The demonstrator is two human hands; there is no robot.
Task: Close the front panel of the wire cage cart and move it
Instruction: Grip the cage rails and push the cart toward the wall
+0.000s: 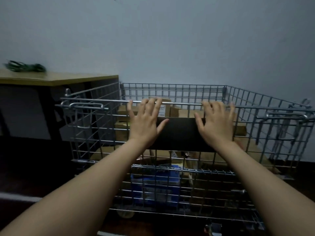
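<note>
A silver wire cage cart [262, 103] stands right in front of me, against a pale wall. Its front panel [95, 133] stands upright, and a dark plate [180, 133] is fixed to its middle. My left hand [146, 121] lies flat against the panel, fingers spread, fingertips at the top rail [180, 103]. My right hand [216, 123] is pressed the same way to the right of it. Neither hand is wrapped around a bar. Latch loops sit at the panel's left end [85, 106] and right end [286, 115].
Cardboard boxes [172, 109] and a blue box [153, 184] fill the cart. A wooden desk [56, 79] with a green cable bundle [25, 66] stands close on the left. The wall is just behind the cart. Dark floor lies at lower left.
</note>
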